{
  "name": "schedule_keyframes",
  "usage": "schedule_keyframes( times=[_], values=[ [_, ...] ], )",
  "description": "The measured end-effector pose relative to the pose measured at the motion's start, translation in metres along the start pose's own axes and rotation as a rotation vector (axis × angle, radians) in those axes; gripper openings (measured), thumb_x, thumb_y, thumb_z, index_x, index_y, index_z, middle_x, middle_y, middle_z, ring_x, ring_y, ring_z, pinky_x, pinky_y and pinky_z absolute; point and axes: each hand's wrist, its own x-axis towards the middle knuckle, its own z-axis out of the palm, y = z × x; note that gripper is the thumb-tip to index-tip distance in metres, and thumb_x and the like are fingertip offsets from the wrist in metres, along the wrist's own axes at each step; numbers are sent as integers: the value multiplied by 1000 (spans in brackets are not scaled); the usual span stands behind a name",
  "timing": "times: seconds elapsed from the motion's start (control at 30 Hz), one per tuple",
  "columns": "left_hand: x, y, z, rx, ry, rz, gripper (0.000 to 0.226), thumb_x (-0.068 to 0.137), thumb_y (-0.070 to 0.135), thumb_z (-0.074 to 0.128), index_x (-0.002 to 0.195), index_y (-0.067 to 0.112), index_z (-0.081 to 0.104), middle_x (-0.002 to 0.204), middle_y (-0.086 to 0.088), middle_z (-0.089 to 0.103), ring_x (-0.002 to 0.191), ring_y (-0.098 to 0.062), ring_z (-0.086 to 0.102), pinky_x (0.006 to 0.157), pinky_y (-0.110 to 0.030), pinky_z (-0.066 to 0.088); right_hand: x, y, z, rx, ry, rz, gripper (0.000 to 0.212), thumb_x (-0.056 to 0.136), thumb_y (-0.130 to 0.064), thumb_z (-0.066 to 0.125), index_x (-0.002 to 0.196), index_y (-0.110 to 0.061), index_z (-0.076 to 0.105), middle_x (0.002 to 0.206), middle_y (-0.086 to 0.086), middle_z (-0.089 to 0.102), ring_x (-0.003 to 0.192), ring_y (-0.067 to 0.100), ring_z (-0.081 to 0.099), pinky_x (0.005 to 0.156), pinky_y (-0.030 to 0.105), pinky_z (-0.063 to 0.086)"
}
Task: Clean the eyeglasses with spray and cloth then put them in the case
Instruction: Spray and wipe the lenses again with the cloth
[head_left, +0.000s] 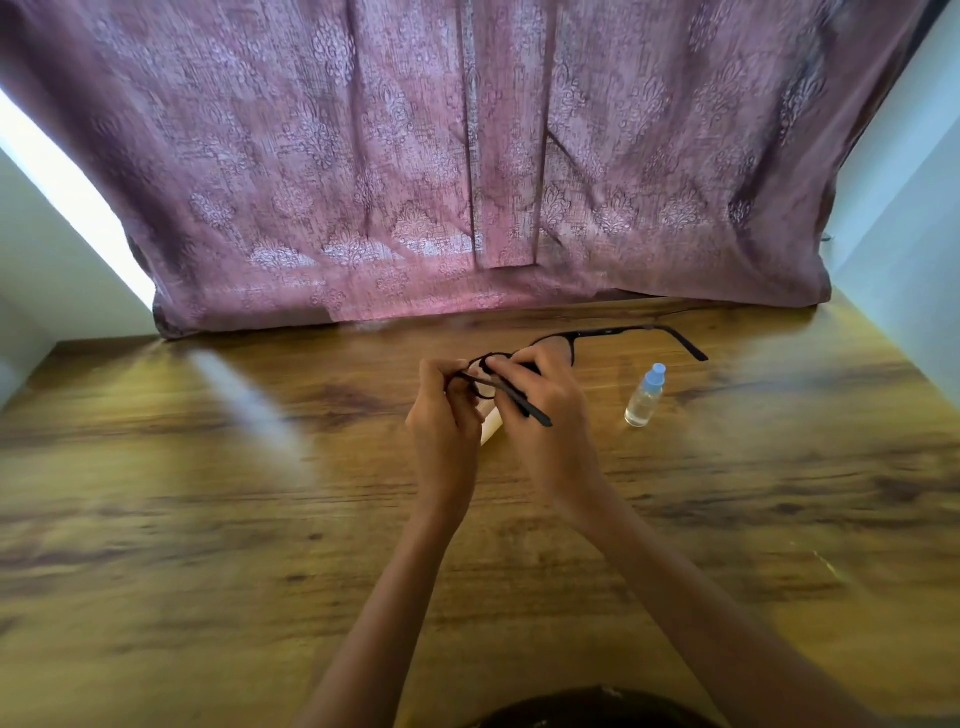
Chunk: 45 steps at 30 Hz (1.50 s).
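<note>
I hold black-framed eyeglasses above the middle of the wooden table. My left hand pinches the left lens rim. My right hand grips the frame beside it, fingers on the lens. One temple sticks out to the right, the other points down over my right hand. A pale strip, cloth or case, shows between my hands, mostly hidden. A small clear spray bottle with a blue cap stands upright to the right of my hands.
A mauve patterned curtain hangs behind the table's far edge. Pale walls flank the table on both sides. A dark piece of clothing shows at the bottom edge.
</note>
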Motion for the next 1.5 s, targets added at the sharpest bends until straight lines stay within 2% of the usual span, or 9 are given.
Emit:
schedule_keyframes(
  times=[0.2, 0.47, 0.63, 0.87, 1.03, 1.2, 1.3, 1.43, 1.5],
  values=[
    [2, -4, -4, 4, 41, -26, 30, 95, -4, 42, 96, 26, 44, 68, 12, 56, 52, -15, 56, 47, -26, 45, 7, 23, -19, 36, 127, 180, 21, 89, -4, 66, 110, -2, 71, 99, 4, 61, 88, 12, 58, 79, 8, 45],
    [-3, -4, -6, -45, 5, -38, 26, 94, -10, 42, 97, 16, 46, 71, 9, 59, 53, -15, 58, 47, -26, 48, 14, 48, -30, 297, 51, 652, 22, 91, -24, 66, 111, -18, 73, 101, -7, 73, 94, 2, 66, 81, 15, 52],
    [-6, -12, -11, -32, -91, 2, 34, 91, -15, 41, 102, 17, 46, 79, 9, 62, 63, -12, 62, 54, -11, 44, 19, 53, -30, 479, 24, 797, 16, 86, -24, 73, 101, -19, 74, 88, 0, 74, 78, 8, 67, 62, 15, 50],
    [-4, -21, -29, -80, -231, 84, 29, 101, -1, 33, 117, 19, 46, 77, 5, 62, 71, -2, 61, 67, -8, 43, 24, 57, -34, 543, 6, 845, 17, 84, -18, 75, 100, -12, 75, 88, 4, 75, 79, 11, 68, 60, 14, 49],
    [20, -18, -30, -121, -353, -197, 33, 104, 30, 33, 98, 17, 63, 71, -5, 68, 59, -20, 67, 55, -19, 50, 21, 52, -34, 554, -40, 832, 16, 86, -17, 73, 100, -10, 74, 87, 4, 75, 74, 7, 66, 56, 9, 46],
    [45, -19, -33, -155, -691, -456, 43, 99, 47, 39, 104, 19, 71, 101, -1, 73, 96, -19, 69, 87, -29, 54, 19, 48, -35, 553, -56, 789, 7, 85, -17, 73, 88, -23, 74, 82, -2, 75, 73, 5, 67, 59, 13, 48],
    [55, -19, -31, -149, -854, -454, 35, 95, 51, 48, 106, 27, 72, 105, 4, 74, 103, -15, 67, 99, -35, 48, 17, 48, -32, 546, -81, 766, 8, 85, -19, 74, 92, -23, 76, 84, -2, 76, 78, 12, 69, 67, 22, 53],
    [61, -16, -27, -87, -985, -424, 39, 89, 54, 54, 108, 25, 71, 104, -3, 74, 103, -23, 68, 102, -47, 46, 13, 49, -27, 533, -82, 751, 14, 83, -22, 75, 97, -18, 77, 84, 1, 76, 76, 12, 68, 68, 27, 52],
    [61, -12, -26, -62, -1004, -393, 31, 94, 43, 53, 105, 21, 71, 102, -8, 73, 102, -27, 67, 101, -49, 47, 11, 50, -26, 481, -83, 723, 16, 82, -25, 75, 96, -18, 77, 84, 1, 75, 76, 15, 69, 67, 34, 55]
  ],
)
